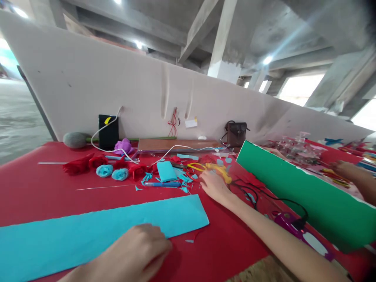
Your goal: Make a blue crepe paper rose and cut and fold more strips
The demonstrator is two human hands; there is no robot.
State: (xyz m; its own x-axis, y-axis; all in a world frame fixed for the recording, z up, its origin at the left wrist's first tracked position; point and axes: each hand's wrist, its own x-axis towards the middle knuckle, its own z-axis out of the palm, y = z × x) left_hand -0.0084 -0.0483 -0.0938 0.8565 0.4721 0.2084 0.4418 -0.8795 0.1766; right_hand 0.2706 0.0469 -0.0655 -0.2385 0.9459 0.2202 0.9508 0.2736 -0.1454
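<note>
Got L hand (143, 250) curled at 7 o'clock, over turquoise paper strip (102, 227), approx 8 o'clock; can't tell if grasping. Got R hand (215, 185) at 5, by yellow-handled scissors (189, 165); can't tell grip either.

Blue paper (88, 229): no lettering readable;
White card (191, 123) on the partition (117, 78): too small to read;
Black panel (108, 136): no words legible;
Purple device (308, 235): brand unreadable;
Blue pen (163, 184): print unreadable;
Brown bag (236, 135): no label legible
</note>
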